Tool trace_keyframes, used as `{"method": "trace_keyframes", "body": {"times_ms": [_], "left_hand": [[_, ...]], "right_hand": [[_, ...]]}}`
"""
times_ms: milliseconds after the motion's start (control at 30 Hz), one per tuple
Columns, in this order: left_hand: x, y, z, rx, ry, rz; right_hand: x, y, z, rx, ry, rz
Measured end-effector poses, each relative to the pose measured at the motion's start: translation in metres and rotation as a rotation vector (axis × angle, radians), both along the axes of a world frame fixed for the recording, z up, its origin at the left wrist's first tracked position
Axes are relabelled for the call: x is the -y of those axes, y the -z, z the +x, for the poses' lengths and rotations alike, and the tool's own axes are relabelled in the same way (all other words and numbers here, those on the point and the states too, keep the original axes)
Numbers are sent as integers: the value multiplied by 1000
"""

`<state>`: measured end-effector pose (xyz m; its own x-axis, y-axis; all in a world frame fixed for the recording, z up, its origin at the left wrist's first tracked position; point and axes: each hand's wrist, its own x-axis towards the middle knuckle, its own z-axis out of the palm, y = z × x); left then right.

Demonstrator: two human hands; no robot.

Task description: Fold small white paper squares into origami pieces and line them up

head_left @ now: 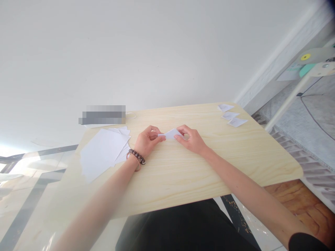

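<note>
Head view: a small folded paper (172, 133) sits over the worktop's (178, 177) middle — left hand (146, 141) pinching one end, right hand (193, 140) the other, a two-sided grip that probably steadies it. Loose sheets (103, 150) lie at the worktop's left, within reach; three folded pieces (230, 115) rest by its far-right corner, apparently set aside.

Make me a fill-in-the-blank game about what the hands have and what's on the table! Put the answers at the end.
1. The left hand and the right hand hold a small folded piece of ____.
2. The dark beaded bracelet is on the ____ wrist.
3. Near the far right corner of the table lie ____ folded shapes.
4. The loose sheets lie nearer the left hand than the ____ hand.

Missing words: paper; left; three; right.
</note>
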<state>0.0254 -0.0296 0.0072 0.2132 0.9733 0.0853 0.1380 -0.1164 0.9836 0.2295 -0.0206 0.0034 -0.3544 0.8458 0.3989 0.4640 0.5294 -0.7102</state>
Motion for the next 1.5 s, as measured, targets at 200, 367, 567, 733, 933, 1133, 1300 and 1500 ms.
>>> {"method": "trace_keyframes", "body": {"times_ms": [200,367,567,733,933,1133,1300,1500], "left_hand": [[1,0,2,54,8,37],[2,-1,4,43,4,46],[2,0,4,107,12,60],[2,1,4,63,22,85],[3,0,2,-99,29,133],[3,-2,3,-170,77,201],[3,-1,3,-163,96,213],[3,0,3,-167,53,179]], "right_hand": [[3,-3,0,7,-20,20],[4,-5,-1,-41,-54,20],[5,-4,-1,-41,-66,51],[4,-3,-1,-13,-48,54],[4,0,-1,16,22,74],[3,2,-1,42,-15,109],[1,1,-1,89,-115,171],[2,1,-1,70,-77,168]]}}
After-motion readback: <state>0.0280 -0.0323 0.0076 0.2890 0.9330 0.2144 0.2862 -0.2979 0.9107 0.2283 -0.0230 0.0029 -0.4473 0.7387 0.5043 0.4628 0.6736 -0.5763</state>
